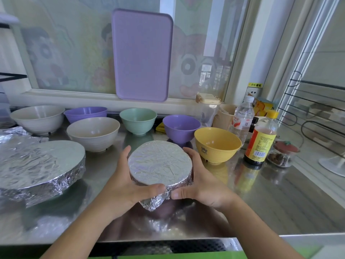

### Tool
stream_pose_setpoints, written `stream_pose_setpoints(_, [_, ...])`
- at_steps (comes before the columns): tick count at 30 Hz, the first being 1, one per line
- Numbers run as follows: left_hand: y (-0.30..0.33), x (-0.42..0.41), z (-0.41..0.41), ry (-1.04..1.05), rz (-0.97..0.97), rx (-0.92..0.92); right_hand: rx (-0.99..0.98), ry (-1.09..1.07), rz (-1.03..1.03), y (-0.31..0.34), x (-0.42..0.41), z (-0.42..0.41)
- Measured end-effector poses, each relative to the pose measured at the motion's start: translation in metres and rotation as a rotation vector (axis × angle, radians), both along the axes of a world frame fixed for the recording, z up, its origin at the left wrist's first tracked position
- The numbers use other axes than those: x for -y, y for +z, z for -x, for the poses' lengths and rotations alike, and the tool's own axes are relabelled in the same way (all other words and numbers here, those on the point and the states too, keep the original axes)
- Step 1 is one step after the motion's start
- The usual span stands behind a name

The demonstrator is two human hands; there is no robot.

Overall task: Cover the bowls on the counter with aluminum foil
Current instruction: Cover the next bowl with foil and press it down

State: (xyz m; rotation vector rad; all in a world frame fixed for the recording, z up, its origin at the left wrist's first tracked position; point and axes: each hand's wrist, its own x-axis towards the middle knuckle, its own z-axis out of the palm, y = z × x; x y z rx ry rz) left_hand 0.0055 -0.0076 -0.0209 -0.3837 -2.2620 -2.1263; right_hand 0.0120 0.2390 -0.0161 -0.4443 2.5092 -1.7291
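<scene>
1. Head view, steel counter (280,199). Foil-covered bowl (160,163) at centre front, foil stretched flat over its mouth and crimped down the sides; a loose crumpled flap hangs at the near edge. Whether it rests on the counter or is lifted just off it, cannot tell.
2. Left hand (123,184) cups the bowl's left side, fingers curled round the far rim, thumb pressed on the foil at the near edge.
3. Right hand (199,184) cups the right side likewise, fingers wrapped on the far rim, thumb on the foil flap. The two thumbs lie near each other, foil between them.
4. Left of it, a larger foil-covered dish (41,165), foil folded under its rim; more loose foil (13,133) behind that at the left edge.
5. Uncovered bowls behind, left to right: white bowl (37,118), purple bowl (85,113), second white bowl (93,132) in front of it, green bowl (138,119), second purple bowl (181,128), yellow bowl (217,146) just right of the held bowl.
6. Right side: clear water bottle (242,120), sauce bottle (261,141) with yellow cap, small glass jar (281,154) with red lid.
7. Purple tray (142,55) stands upright against the window.
</scene>
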Motion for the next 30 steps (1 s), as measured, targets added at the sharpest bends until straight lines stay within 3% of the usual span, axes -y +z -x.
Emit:
stream_pose_setpoints(7, [-0.014, -0.001, 0.003, -0.020, 0.008, -0.065, -0.082, 0.018, 0.055, -0.011, 0.010, 0.000])
stream_pose_setpoints(14, [-0.012, 0.004, 0.002, -0.066, 0.079, -0.116, 0.009, 0.069, 0.015, 0.000, -0.008, 0.002])
stream_pose_setpoints(22, [-0.012, 0.007, -0.001, -0.048, 0.067, -0.073, 0.025, 0.117, 0.173, 0.013, -0.002, 0.006])
stream_pose_setpoints(30, [-0.011, 0.009, -0.001, -0.046, 0.131, -0.059, -0.078, 0.105, 0.021, 0.007, -0.001, 0.000])
